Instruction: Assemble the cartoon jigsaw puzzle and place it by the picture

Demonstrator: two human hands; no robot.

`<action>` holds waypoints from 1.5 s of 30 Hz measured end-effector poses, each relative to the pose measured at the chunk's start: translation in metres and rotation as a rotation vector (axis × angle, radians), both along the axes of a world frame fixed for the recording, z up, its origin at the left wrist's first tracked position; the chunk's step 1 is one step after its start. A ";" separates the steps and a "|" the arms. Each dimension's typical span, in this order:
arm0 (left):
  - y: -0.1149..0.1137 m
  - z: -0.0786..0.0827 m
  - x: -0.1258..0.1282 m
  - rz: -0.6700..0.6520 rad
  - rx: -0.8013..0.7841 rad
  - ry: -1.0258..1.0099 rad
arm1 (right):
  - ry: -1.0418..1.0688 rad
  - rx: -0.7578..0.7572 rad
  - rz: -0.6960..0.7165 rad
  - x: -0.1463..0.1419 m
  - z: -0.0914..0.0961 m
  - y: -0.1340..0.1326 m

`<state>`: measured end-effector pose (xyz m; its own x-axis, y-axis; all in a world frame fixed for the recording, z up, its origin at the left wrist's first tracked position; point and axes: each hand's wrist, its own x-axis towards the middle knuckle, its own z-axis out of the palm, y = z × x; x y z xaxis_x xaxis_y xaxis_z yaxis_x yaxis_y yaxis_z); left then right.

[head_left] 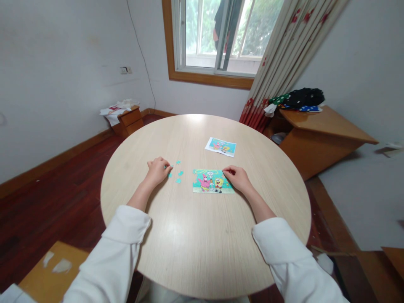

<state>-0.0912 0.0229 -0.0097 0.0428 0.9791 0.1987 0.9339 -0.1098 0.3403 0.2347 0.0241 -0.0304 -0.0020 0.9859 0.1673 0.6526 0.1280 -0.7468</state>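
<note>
A jigsaw puzzle (206,189) with pink, yellow and pale cartoon characters on a turquoise ground lies in front of me. My right hand (237,177) is at its upper right corner, thumb and fingers pinched together; whatever is between them is hidden. To the left, my left hand (158,169) pinches a small turquoise puzzle piece at its fingertips, close above the table. Several loose turquoise pieces lie just right of that hand, among them one puzzle piece (178,162) at the back and another puzzle piece (178,181) nearer me.
Behind the puzzle lies a printed reference picture (221,147) on white paper. The round wooden table (189,248) holds everything. A wooden cabinet (318,139) with clothes on it stands at the right, a small drawer unit (131,120) at the back left, and a stool (52,269) at the lower left.
</note>
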 end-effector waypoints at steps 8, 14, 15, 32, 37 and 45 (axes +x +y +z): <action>0.004 -0.004 0.000 0.047 0.149 -0.156 | 0.002 0.003 0.012 0.000 0.002 -0.001; 0.009 -0.004 0.004 0.127 0.115 -0.749 | 0.015 0.003 -0.004 -0.001 0.001 -0.001; 0.009 -0.004 0.005 0.130 0.083 -0.843 | 0.012 0.004 -0.005 0.000 0.000 -0.001; 0.000 0.005 0.009 -0.023 -0.310 -1.472 | 0.005 0.005 0.006 0.001 0.000 0.000; -0.002 0.007 0.010 -0.035 -0.356 -1.547 | 0.000 0.009 0.008 0.002 -0.002 0.000; -0.003 0.003 0.010 -0.123 -0.403 -1.512 | -0.003 -0.010 0.004 0.001 0.001 -0.001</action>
